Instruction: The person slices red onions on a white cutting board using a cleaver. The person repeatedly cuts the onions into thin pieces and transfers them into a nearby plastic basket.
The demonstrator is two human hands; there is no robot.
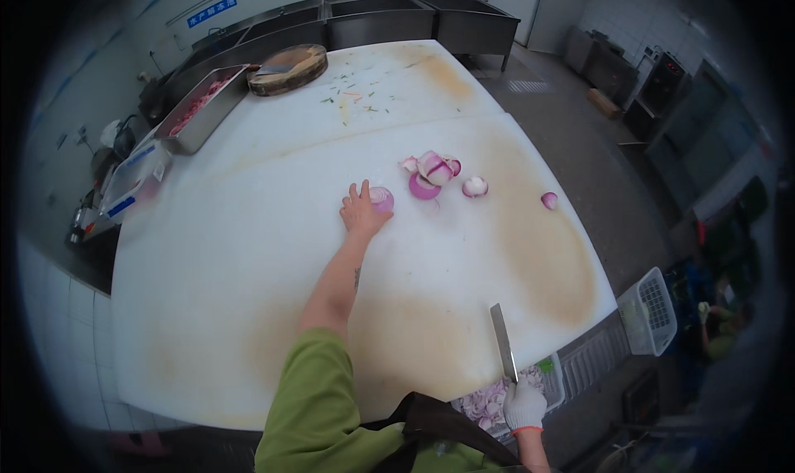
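Observation:
My bare left hand (pixel 362 214) reaches to the middle of the white table, fingers and thumb curled round a peeled red onion (pixel 383 199) with a pale cut face showing. In a white knitted glove, my right hand (pixel 524 407) grips a knife (pixel 503 340) at the near edge, its broad blade pointing away from me. Below that hand, a container (pixel 556 382) holds chopped red onion (pixel 484 405). Beyond my left hand, to its right, lies a small pile of red onion pieces (pixel 435 168) and peel. A whitish onion piece (pixel 475 186) and a small purple one (pixel 549 200) lie farther right.
On the far left of the white cutting surface (pixel 248 224) stand a metal tray of red meat (pixel 189 133), a clear plastic box (pixel 137 179) and a round wooden chopping block (pixel 290 69). Green scraps (pixel 354 96) are scattered at the back. A white basket (pixel 650 311) stands off the right edge; a person (pixel 725 328) is beyond it.

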